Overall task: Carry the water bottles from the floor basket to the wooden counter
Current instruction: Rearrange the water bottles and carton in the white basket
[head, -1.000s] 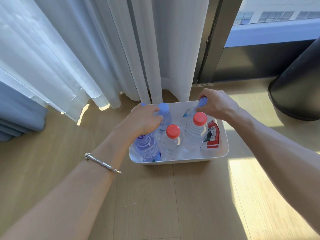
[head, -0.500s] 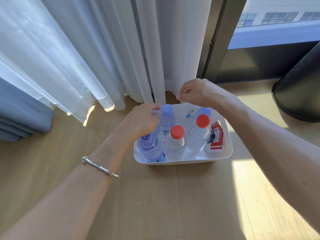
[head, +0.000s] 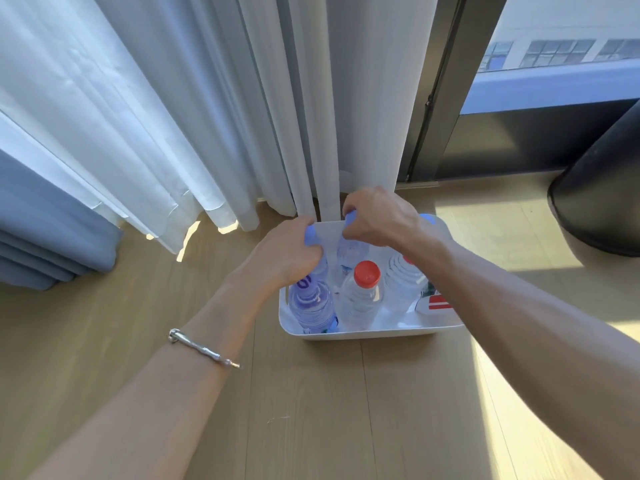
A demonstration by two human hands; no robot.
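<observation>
Several water bottles [head: 360,299] stand upright in white basket [head: 374,332], frame centre, on wood floor [head: 311,410]. Look full, so heavy-ish, smooth plastic; neck under cap is best hold. Left hand [head: 280,258] closed around a blue-cap bottle's [head: 311,299] neck; right hand [head: 381,220] closed on another blue cap [head: 349,220].

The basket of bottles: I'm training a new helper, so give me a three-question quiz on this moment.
1. True or false: the left hand has its grip on a blue-capped bottle.
2. Which colour is the cap of the front middle bottle? A red, B green, C black.
3. Fill in: the white basket stands on the ___.

Key: 1 true; 2 A; 3 floor.
</observation>
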